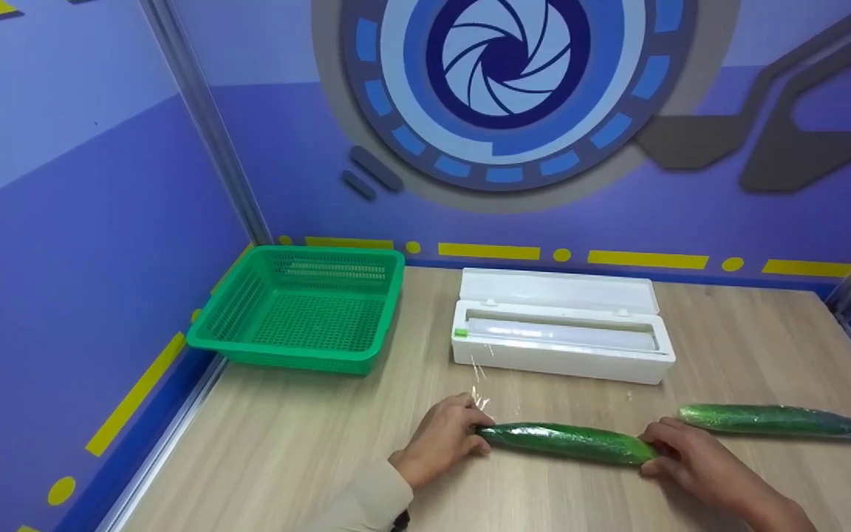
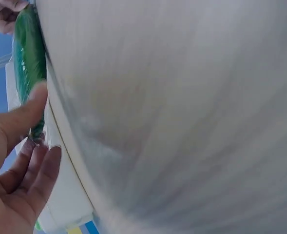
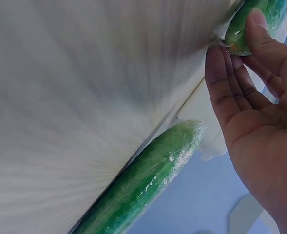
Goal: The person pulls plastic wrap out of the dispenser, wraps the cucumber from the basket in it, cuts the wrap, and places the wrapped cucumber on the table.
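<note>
A long green cucumber (image 1: 569,442) in shiny clear film lies crosswise at the front of the table. My left hand (image 1: 444,436) pinches its darker left end between thumb and fingers. At the paler right end, my right hand (image 1: 699,462) holds the tip, with the thumb on the cucumber in the right wrist view and the fingers around the end. A few glints of clear film (image 1: 480,399) show just beyond the left hand. Beside the right hand lies a second film-wrapped cucumber (image 1: 773,421), also large in the right wrist view, untouched.
Behind the hands stands a white cling film box (image 1: 558,362), lid raised, with a roll (image 1: 558,332) inside and a green slider (image 1: 461,332) at its left. A green basket (image 1: 285,358) sits at the back left. Blue panels (image 1: 263,170) bound the wooden table.
</note>
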